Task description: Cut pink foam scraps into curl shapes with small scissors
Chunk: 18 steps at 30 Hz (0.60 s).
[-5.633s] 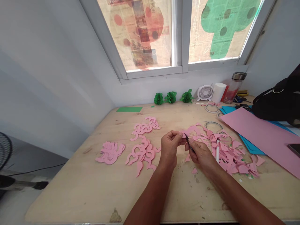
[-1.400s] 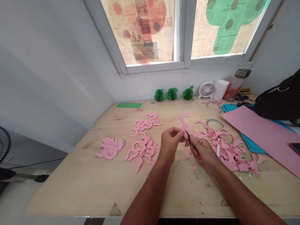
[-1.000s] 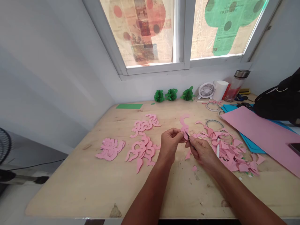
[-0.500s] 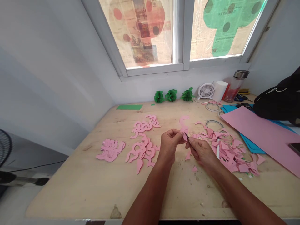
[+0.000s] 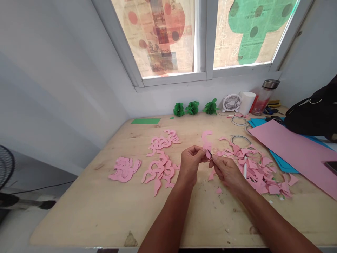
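Note:
My left hand (image 5: 191, 162) pinches a curved pink paper piece (image 5: 206, 140) between thumb and fingers, above the middle of the table. The piece curls up and away from me past the fingertips. Closed around a small tool with a thin dark tip (image 5: 209, 153), my right hand (image 5: 225, 167) is close beside the left one. The tip touches or overlaps the paper; most of the tool is hidden in the fingers. Left of my hands lie curled pink cut-outs (image 5: 158, 170), with a stacked bunch of pink cut-outs (image 5: 124, 169) farther left.
Pink scraps (image 5: 263, 172) heap at the right, around a white stick (image 5: 245, 168) and near a tape roll (image 5: 241, 141). Beyond them are a pink sheet (image 5: 295, 151), blue sheets (image 5: 283, 161) and a black bag (image 5: 313, 114). Green paper ornaments (image 5: 192, 107), a small fan (image 5: 231, 102) and a bottle (image 5: 264, 98) line the wall.
Both hands keep nearly the same place and the same grip on the paper and tool. The whole view has shifted very slightly.

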Each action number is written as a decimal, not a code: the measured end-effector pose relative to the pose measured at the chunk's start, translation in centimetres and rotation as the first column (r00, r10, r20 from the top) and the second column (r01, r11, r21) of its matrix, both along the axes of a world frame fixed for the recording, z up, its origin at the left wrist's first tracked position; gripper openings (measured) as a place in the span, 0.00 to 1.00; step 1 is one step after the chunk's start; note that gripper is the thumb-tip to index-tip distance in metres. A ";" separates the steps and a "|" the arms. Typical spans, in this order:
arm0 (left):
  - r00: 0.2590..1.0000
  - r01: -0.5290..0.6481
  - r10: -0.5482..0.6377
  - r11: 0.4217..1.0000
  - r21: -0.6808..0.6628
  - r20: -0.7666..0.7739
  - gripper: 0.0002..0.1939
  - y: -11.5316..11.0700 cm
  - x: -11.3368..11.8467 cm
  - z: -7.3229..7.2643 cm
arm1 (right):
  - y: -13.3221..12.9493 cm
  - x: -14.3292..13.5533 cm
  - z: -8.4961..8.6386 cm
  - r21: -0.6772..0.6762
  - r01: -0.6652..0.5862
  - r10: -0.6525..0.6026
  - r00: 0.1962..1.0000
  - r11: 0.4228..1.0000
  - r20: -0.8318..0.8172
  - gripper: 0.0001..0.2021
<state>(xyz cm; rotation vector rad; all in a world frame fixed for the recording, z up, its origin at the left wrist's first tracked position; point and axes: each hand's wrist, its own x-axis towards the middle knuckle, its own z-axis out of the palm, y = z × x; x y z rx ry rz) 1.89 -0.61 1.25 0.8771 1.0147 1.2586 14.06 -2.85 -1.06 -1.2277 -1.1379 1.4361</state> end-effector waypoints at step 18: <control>0.999 -0.021 0.020 1.000 0.003 0.040 0.08 0.0 0.3 -0.6 | -0.1 -0.4 -0.2 0.008 0.054 -0.054 0.998 0.999 -0.012 0.22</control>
